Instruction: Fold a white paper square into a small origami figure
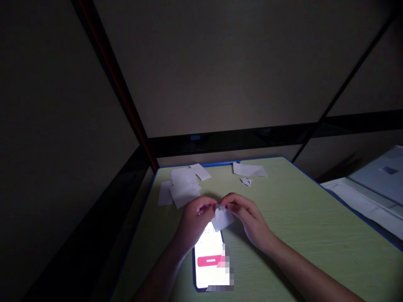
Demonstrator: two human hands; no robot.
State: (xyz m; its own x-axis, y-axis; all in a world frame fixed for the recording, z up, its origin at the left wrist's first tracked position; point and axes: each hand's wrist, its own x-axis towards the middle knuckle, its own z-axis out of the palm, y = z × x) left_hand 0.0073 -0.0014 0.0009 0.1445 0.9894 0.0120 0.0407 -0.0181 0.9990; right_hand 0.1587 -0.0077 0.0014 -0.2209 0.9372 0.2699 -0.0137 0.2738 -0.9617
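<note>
While pinching paper (pixel 224 219) with left hand (pixel 192 219) and right hand (pixel 251 220), partly blocking phone (pixel 209 274).
Beyond, on table (pixel 315 222): loose sheets (pixel 185 186), crumpled scrap (pixel 247 181).

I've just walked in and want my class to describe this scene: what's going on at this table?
A person is handling a small piece of white paper, pinched between the fingertips of the left hand and the right hand. It is held above the top end of a lit phone on the table. Beyond the hands, loose sheets overlap at the far left; a paper strip and a small crumpled or folded scrap lie to the right.
</note>
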